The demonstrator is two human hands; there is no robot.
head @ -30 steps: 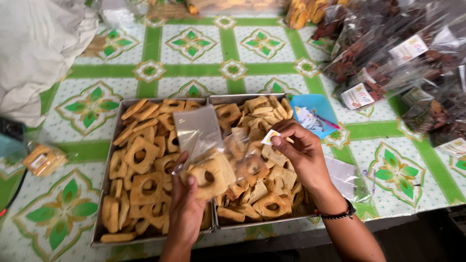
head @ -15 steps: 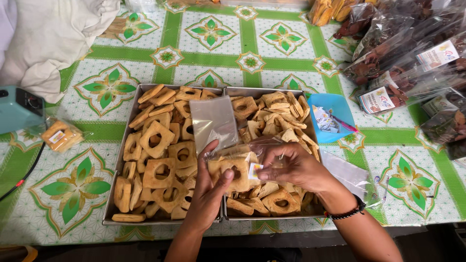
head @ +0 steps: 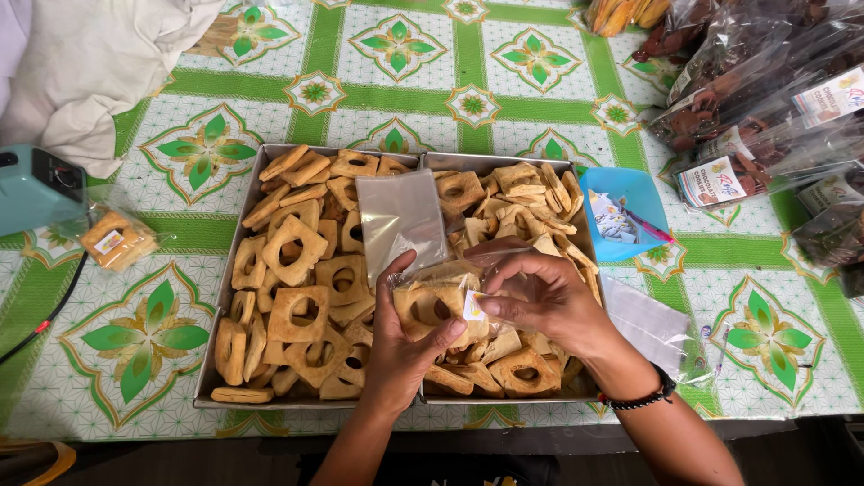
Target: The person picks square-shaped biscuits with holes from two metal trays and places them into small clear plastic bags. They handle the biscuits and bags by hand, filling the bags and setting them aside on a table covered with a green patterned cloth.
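Right hand shifted onto clear bag | left hand fingers gripping it | small label, perhaps paper

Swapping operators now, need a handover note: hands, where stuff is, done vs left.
Left hand: grips a clear bag of square biscuits over the trays.
Right hand: pinches a small label at the bag's mouth.
Left tray and right tray: both full of loose biscuits. An empty bag lies across them; the blue tub holds more labels.
Done: one sealed pack by the teal device.
Left: bag in hand unsealed; most biscuits unbagged.
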